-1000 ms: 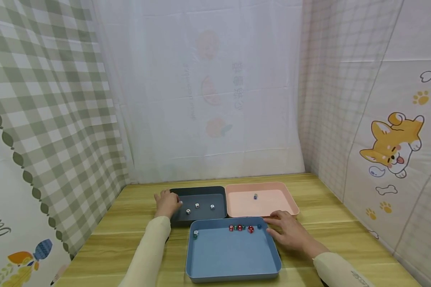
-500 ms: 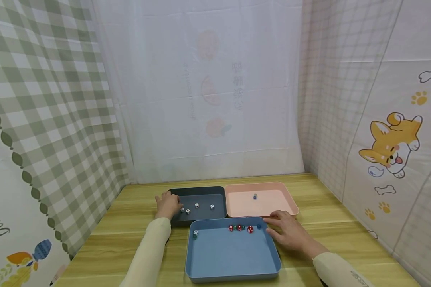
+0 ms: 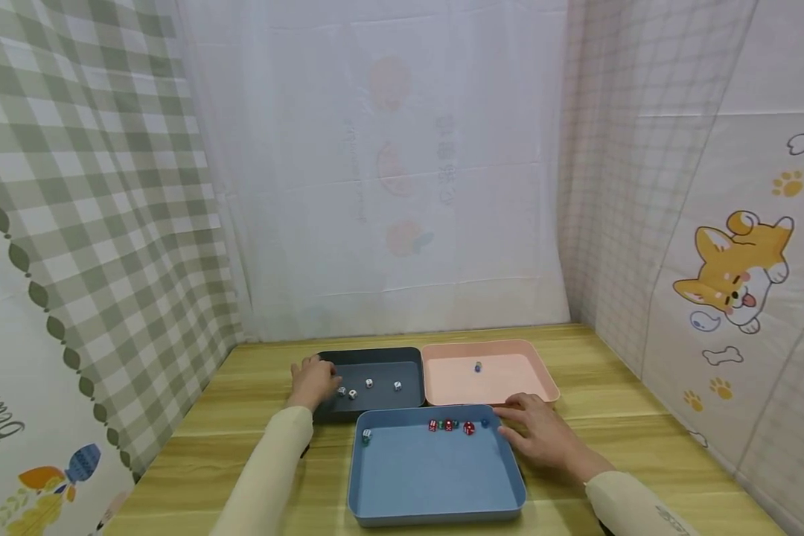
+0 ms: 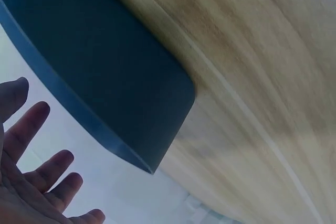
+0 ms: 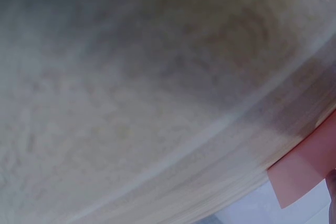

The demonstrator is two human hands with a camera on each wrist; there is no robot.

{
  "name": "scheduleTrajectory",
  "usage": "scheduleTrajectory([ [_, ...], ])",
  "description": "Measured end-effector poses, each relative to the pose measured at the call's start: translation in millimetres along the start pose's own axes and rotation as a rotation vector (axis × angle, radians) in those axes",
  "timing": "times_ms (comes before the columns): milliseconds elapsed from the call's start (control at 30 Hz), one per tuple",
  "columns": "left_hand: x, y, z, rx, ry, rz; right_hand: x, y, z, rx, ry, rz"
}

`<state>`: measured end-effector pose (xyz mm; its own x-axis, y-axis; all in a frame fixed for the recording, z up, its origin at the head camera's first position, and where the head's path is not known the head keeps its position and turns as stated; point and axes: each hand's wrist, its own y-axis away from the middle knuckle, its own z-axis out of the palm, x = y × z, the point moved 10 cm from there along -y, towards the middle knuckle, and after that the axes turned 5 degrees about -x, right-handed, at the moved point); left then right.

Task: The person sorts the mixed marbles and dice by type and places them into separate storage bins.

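My left hand (image 3: 313, 383) is over the left end of the dark tray (image 3: 383, 372). In the left wrist view its fingers (image 4: 31, 124) are spread and relaxed, holding nothing, just outside the tray's edge. Several white dice lie in that tray, the nearest die (image 3: 342, 391) just right of the fingertips. My right hand (image 3: 543, 435) is at the upper right corner of the blue tray (image 3: 435, 476), with fingers loosely extended over its rim. Inside, near the far wall, lie red dice (image 3: 469, 428), small green dice (image 3: 441, 425) and a small blue piece (image 3: 485, 422).
Behind my right hand a pink tray (image 3: 502, 380) bears one small blue piece (image 3: 478, 366). A white die (image 3: 366, 433) and a green die (image 3: 365, 441) sit at the blue tray's upper left. Cloth curtains (image 3: 402, 223) enclose the wood-patterned table (image 3: 201, 447).
A white die that was at my left fingertips now lies in the dark tray, let go. The left hand has barely shifted since; my right hand has stayed in place.
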<state>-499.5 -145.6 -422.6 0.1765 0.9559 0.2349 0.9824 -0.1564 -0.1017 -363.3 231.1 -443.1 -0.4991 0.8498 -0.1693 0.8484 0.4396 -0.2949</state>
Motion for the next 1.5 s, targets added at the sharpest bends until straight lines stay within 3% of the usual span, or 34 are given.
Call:
scheduleTrajectory([
  [267,6.8,7.4,-0.6,-0.016,0.005,0.069,3,1.1,-1,-0.028,-0.002,0.031],
  [500,20.3,19.5,8.0,-0.091,0.06,0.255,2,1.7,-4,-0.021,0.001,0.03],
  [800,37.9,52.6,14.9,-0.224,0.203,0.426,4,3.8,-8,-0.022,-0.012,0.029],
  [1000,51.1,76.3,21.3,-0.242,0.171,0.534,8,5.9,-9,-0.036,-0.017,0.05],
  [1100,53.8,84.9,24.7,-0.24,0.135,0.569,8,6.1,-10,-0.036,-0.024,0.049],
  [1267,47.0,95.5,30.8,-0.252,0.099,0.568,4,3.2,-6,-0.031,-0.038,0.041],
  [1500,39.6,102.3,33.2,-0.231,0.113,0.578,4,-2.0,0,-0.047,-0.059,0.063],
])
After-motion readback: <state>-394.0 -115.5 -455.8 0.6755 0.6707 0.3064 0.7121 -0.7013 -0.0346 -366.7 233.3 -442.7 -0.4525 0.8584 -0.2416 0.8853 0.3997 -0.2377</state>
